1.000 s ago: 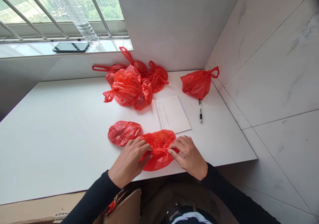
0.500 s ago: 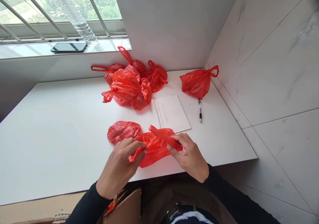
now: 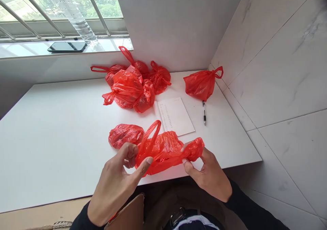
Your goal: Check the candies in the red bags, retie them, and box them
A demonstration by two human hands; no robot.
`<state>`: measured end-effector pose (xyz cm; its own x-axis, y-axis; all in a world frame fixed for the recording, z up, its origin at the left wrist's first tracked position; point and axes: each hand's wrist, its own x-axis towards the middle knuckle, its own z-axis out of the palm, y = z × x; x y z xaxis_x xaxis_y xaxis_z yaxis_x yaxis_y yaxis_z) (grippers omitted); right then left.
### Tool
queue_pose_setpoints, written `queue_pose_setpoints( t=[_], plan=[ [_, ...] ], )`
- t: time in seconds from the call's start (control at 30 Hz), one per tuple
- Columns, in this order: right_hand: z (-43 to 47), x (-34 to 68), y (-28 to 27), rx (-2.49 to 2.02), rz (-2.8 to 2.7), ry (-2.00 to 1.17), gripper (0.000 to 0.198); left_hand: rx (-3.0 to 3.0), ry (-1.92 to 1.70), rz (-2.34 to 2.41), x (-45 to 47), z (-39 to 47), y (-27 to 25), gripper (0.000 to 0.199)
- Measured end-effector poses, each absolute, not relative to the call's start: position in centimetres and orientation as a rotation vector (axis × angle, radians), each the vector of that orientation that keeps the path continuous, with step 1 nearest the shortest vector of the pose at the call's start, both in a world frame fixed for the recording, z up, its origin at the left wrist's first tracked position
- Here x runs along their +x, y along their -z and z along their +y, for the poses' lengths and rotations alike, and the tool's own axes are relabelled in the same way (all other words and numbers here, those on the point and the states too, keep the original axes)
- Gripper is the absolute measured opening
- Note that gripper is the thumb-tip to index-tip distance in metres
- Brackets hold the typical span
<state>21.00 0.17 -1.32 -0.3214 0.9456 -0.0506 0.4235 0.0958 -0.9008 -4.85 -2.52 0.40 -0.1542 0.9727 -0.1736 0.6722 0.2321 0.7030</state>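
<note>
A thin red plastic bag lies at the table's near edge between my hands, its left handle loop standing up. My left hand is at the bag's left side, fingers curled against the plastic and thumb lying over its front. On the right, my right hand pinches the other side, where the gathered plastic bunches out above the fingers. What is inside the bag cannot be made out. Just behind my left hand sits a crumpled red bag. An open notebook with handwritten marks lies beyond the held bag.
Several knotted red bags are heaped against the back wall. Another red bag stands at the back right, with a pen before it. A phone and a clear bottle are on the windowsill. Below is a cardboard box.
My right hand has moved right, spreading the bag wider and bunching its right side. The left handle loop now stands up. My left thumb has come away from the fingertips.
</note>
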Motion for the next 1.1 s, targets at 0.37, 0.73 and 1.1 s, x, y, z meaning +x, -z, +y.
queue_pose_setpoints(
  t=[0.37,0.73,1.1],
  plan=[
    [-0.4,21.8,-1.0,-1.285,-1.576,-1.187,0.006,1.234,-1.001,1.984,-5.0,-2.7,-3.1,0.026],
    [-1.0,21.3,-3.4,-1.289,-1.670,-0.869,0.042,1.104,-0.957,1.894,-5.1,-3.0,-2.6,0.037],
    [-0.7,16.8,-3.7,-1.244,-2.720,-0.951,0.028,1.262,-0.934,1.765,-5.2,-3.5,-2.3,0.020]
  ],
)
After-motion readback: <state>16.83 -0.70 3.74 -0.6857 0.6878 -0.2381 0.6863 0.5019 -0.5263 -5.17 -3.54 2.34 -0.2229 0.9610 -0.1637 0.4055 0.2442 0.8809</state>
